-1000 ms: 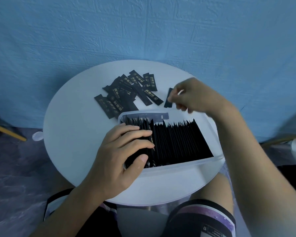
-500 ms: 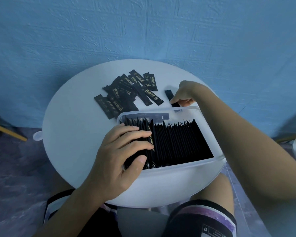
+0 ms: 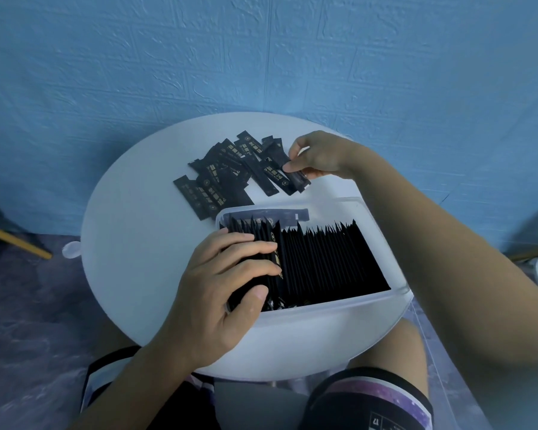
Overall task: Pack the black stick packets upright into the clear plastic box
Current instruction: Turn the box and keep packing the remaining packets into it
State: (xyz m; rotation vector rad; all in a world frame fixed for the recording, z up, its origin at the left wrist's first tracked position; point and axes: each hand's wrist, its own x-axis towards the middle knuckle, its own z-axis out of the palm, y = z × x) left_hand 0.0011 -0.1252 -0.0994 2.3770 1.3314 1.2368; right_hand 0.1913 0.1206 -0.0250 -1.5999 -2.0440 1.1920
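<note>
The black stick packets (image 3: 317, 256) are largely packed: a long row is stood upright in the clear plastic box (image 3: 382, 231), filling most of its length from the right wall toward the left end. One packet (image 3: 280, 216) is seen lying flat along the far wall inside the box. A loose pile of packets (image 3: 227, 178) is left flat on the round white table (image 3: 131, 243), just beyond the box's far left corner; roughly a dozen or more remain, by estimate. The task is judged well past halfway, with the pile yet to be moved. At the pile's right edge a single packet (image 3: 295, 178) is pinched in the grip of the right hand (image 3: 317, 156), between thumb and fingers. The left hand (image 3: 224, 280) is laid over the leftmost upright packets, its fingers spread and pressed against them so the row is kept from leaning.
</note>
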